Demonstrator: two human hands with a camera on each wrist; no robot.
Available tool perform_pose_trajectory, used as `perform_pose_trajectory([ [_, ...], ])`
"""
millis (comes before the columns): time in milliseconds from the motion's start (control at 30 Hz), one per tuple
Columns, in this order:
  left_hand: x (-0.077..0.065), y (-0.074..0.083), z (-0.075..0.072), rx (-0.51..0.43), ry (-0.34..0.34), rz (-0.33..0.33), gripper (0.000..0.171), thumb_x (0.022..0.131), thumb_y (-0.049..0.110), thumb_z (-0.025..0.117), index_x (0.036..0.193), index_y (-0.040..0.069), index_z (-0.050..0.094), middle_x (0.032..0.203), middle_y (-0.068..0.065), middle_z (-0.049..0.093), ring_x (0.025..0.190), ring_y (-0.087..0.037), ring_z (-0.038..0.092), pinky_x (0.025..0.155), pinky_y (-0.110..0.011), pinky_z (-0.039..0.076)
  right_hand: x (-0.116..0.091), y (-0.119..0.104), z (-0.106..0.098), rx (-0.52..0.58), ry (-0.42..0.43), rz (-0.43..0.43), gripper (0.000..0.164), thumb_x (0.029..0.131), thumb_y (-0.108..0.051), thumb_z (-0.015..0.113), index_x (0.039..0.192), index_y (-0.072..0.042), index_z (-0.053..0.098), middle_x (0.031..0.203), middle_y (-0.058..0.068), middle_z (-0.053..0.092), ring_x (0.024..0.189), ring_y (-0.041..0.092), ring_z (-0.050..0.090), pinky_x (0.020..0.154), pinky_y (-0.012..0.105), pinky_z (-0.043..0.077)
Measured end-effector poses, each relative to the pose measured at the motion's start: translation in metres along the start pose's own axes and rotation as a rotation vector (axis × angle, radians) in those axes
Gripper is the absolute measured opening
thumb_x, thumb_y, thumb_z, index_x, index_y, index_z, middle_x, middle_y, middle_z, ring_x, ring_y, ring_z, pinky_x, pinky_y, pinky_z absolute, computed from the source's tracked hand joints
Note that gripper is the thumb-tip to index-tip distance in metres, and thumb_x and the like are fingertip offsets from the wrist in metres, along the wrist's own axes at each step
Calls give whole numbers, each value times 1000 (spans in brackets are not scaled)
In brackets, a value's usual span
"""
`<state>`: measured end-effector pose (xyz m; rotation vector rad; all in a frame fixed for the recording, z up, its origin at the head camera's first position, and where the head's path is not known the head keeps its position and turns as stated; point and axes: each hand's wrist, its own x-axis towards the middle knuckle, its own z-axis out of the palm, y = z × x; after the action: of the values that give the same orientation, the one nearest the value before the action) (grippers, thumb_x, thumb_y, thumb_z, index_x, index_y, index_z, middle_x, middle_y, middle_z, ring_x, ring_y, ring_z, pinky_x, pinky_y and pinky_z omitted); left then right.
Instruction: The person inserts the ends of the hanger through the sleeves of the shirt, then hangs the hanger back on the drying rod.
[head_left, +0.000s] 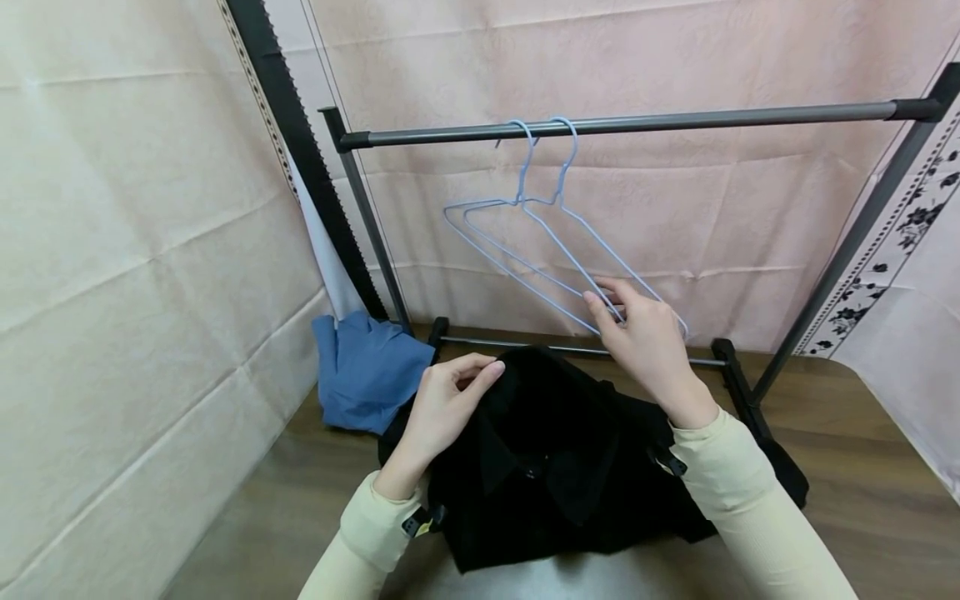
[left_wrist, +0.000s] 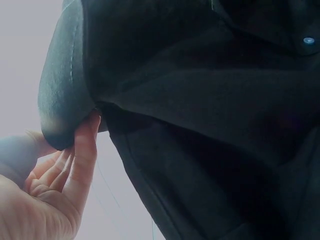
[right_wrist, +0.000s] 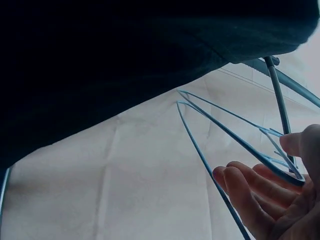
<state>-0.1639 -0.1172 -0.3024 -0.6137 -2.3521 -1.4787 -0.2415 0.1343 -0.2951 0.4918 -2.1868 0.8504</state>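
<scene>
A black collared shirt (head_left: 547,467) lies bunched above the floor between my forearms, its collar uppermost and a small button (left_wrist: 309,41) showing in the left wrist view. My left hand (head_left: 442,408) pinches the collar edge between thumb and fingers. Two light blue wire hangers hang by their hooks from the rail. My right hand (head_left: 641,337) holds the lower right corner of the nearer hanger (head_left: 551,233), thumb in front and fingers behind. The other hanger (head_left: 607,250) passes close behind those fingers. In the right wrist view, the shirt (right_wrist: 100,75) covers much of the top.
The hangers' dark metal rail (head_left: 712,121) runs across a standing rack with a lower bar (head_left: 517,342). A blue cloth garment (head_left: 367,371) is heaped at the rack's left foot. Pale fabric curtains (head_left: 150,250) stand to the left and behind, above a wood-patterned surface (head_left: 262,508).
</scene>
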Motion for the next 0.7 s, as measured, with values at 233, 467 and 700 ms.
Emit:
perform_pose_trajectory([
  [233,0,1,-1,10,-13,-19,20,93,20,59,102,6,70,91,-1,70,74,-15,61,67,-29,48,1,2,4,-3,4,-10,32,95,-35,53,110,-9,66,74,3,65,59,17,56,58,39,44],
  [467,-1,2,0,24,-15,-46,22,93,22,59,103,6,69,92,-1,70,77,-14,62,68,-29,48,2,0,8,66,-21,-38,29,98,-29,48,112,-8,63,75,1,68,58,15,62,53,37,46],
  [700,-1,1,1,26,-22,-56,23,93,23,58,104,7,69,92,0,69,78,-13,62,68,-30,48,5,-2,11,120,-12,-53,32,100,-28,42,119,-7,58,81,4,69,69,16,67,53,36,50],
])
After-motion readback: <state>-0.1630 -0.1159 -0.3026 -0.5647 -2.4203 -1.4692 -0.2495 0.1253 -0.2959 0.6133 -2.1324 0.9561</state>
